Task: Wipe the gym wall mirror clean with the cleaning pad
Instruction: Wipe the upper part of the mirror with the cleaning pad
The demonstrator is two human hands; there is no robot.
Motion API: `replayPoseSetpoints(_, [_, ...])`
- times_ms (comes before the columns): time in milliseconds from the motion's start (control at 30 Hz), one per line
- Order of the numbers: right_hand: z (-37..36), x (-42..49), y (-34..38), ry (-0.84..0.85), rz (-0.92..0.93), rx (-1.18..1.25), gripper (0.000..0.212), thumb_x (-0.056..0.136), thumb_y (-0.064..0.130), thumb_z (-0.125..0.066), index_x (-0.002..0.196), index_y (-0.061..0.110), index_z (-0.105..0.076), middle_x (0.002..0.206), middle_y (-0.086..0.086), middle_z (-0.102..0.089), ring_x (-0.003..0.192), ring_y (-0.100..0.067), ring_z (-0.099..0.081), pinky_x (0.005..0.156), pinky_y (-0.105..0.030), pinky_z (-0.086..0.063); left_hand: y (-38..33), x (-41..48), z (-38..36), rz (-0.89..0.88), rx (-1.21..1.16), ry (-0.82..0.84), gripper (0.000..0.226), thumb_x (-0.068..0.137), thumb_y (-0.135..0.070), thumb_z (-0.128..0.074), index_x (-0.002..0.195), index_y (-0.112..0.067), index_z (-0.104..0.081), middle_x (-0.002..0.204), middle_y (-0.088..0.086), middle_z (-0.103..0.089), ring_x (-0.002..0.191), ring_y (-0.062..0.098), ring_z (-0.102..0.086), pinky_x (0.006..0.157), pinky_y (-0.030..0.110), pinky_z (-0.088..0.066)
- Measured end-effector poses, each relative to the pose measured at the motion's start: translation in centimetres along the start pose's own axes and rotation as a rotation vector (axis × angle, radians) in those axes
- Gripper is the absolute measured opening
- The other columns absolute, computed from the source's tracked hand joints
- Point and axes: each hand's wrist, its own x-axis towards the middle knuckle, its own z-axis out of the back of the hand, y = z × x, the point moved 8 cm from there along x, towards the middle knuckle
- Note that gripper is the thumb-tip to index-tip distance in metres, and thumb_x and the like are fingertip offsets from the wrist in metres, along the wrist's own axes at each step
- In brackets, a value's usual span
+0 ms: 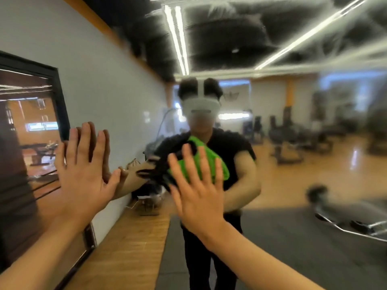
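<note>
The wall mirror [293, 174] fills most of the view and reflects the gym and a person in black. My right hand [199, 185] lies flat with straight fingers on the cleaning pad [211, 162], pressing it against the glass. The pad is bright green with a dark fuzzy side that sticks out to the left. My left hand [83, 166] is spread flat on the mirror to the left, and its reflection meets its fingertips. The frame is blurred by motion.
A white wall [94, 80] with a black-framed window or mirror [56, 97] shows on the left. Wooden floor [129, 248] and a grey mat [293, 248] appear in the reflection. Gym machines [293, 139] and a barbell [351, 227] are reflected on the right.
</note>
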Motion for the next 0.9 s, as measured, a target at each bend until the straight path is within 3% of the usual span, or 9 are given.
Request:
replayPoseSetpoints(133, [-0.2,-1.2,-0.9,0.041,0.212,-0.059,0.065,0.106,0.05,-0.045,0.165,0.031,-0.024,0.172,-0.004,-0.018,0.16,-0.028,-0.013,0.129,-0.049,-0.007,0.0,-0.1,0.2,0.008,0.002,0.024,0.083,0.098,-0.056,-0.034,0.17,-0.02,-0.015,0.177,0.014,-0.006,0.163,0.034,-0.004,0.131,0.048,0.004])
replayPoseSetpoints(267, [0.7,-1.9,-4.1,0.025,0.142,-0.062,0.061,0.108,0.05,-0.038,0.164,0.032,-0.024,0.172,-0.004,-0.02,0.16,-0.027,-0.012,0.129,-0.048,-0.006,-0.3,0.0,0.8,0.012,0.022,-0.015,0.082,0.099,-0.054,-0.036,0.17,-0.019,-0.015,0.177,0.012,-0.005,0.163,0.032,-0.002,0.13,0.044,0.008])
replayPoseSetpoints(400, [0.5,-1.7,-3.7,0.024,0.071,-0.049,0.064,0.105,0.049,-0.045,0.164,0.033,-0.027,0.172,-0.004,-0.02,0.16,-0.026,-0.01,0.129,-0.049,-0.005,-0.3,0.0,0.6,0.01,0.026,0.007,0.082,0.099,-0.054,-0.035,0.17,-0.021,-0.012,0.177,0.012,-0.005,0.163,0.032,-0.001,0.13,0.043,0.009])
replayPoseSetpoints(700, [0.4,1.6,-1.3,0.02,-0.04,-0.021,0.067,0.107,0.05,-0.041,0.166,0.03,-0.016,0.174,-0.007,-0.007,0.161,-0.03,-0.002,0.128,-0.054,-0.002,-0.1,-0.1,0.5,0.011,0.012,0.027,0.083,0.098,-0.053,-0.038,0.169,-0.019,-0.013,0.176,0.016,-0.006,0.163,0.036,-0.005,0.13,0.058,-0.006])
replayPoseSetpoints(900, [0.7,3.0,-0.8,-0.055,-0.058,-0.007,0.061,0.107,0.049,-0.037,0.165,0.029,-0.026,0.173,-0.008,-0.015,0.16,-0.032,-0.012,0.128,-0.057,-0.008,-0.2,-0.1,0.3,-0.006,-0.022,-0.002,0.084,0.097,-0.051,-0.041,0.169,-0.02,-0.011,0.176,0.018,-0.011,0.162,0.038,-0.008,0.129,0.062,-0.009])
